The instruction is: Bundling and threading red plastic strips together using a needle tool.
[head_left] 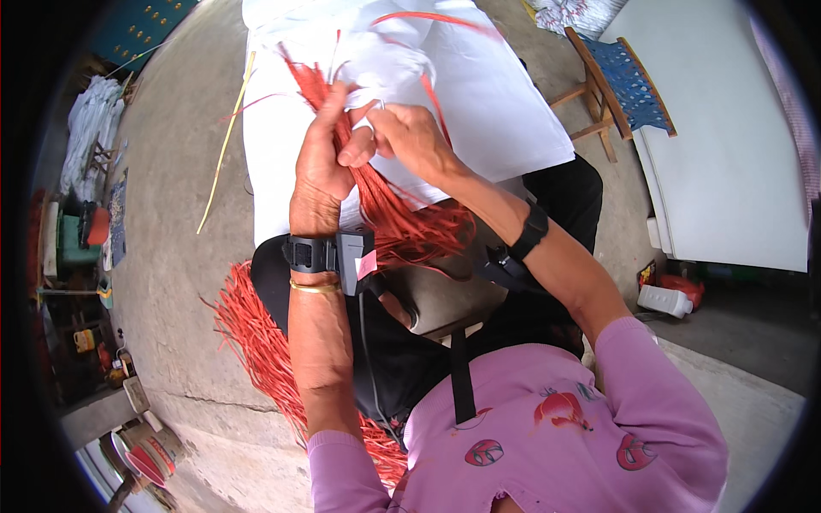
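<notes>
My left hand (pixel 325 162) is wrapped round a bundle of thin red strips (pixel 389 209), its thumb pointing up along them. The short ends of the bundle fan out above that hand, and the long ends hang down over my lap. Close against its fingers, my right hand (pixel 415 141) is closed in a pinch at the bundle's side. What it grips is too small and too covered by fingers to make out. One loose red strip (pixel 436 107) curves beside my right hand. Beneath both hands a white sheet (pixel 505 111) spreads away from my knees.
A large heap of red strips (pixel 256 333) lies beside my left leg. On the floor to the left is a yellow strip (pixel 226 145). A wooden stool with a blue woven seat (pixel 629 85) stands at the right, near a white cabinet (pixel 727 145). A white jug (pixel 665 300) lies below it.
</notes>
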Demonstrator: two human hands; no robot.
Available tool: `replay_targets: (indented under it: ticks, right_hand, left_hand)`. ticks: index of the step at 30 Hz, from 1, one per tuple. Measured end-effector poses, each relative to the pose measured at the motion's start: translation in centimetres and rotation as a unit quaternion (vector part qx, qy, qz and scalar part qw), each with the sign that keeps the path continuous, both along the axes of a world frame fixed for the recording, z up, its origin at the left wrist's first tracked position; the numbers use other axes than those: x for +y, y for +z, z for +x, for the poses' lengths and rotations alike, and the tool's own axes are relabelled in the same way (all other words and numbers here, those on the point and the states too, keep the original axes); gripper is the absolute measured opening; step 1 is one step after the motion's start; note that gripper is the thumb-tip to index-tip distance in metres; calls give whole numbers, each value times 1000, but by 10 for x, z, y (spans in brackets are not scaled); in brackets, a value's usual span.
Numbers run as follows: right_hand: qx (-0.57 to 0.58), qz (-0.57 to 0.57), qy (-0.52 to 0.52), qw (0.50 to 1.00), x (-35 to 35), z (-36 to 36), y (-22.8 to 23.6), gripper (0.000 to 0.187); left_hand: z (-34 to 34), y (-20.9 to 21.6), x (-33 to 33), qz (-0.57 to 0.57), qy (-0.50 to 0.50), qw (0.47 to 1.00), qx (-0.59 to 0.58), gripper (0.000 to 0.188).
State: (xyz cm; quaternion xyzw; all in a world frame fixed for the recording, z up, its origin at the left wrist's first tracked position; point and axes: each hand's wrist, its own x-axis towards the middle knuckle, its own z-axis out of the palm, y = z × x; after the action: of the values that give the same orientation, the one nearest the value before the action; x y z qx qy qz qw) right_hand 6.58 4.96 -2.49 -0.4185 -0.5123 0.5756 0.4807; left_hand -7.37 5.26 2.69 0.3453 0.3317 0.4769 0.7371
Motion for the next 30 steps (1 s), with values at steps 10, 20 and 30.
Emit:
replay_targets:
  ticks: [10, 20, 30]
  right_hand:
    - [-387, 191, 45, 901, -38, 35, -13, 21]
    - [-56, 16, 2, 998, -92, 5, -19, 27]
    - [-20, 249, -197, 948, -52, 68, 53, 30]
  left_hand:
    - [-3, -13, 17, -113, 28, 990, -75, 21]
    - [-6, -41, 33, -102, 319, 942, 3, 17]
    - [23, -69, 15, -118, 86, 989, 0, 11]
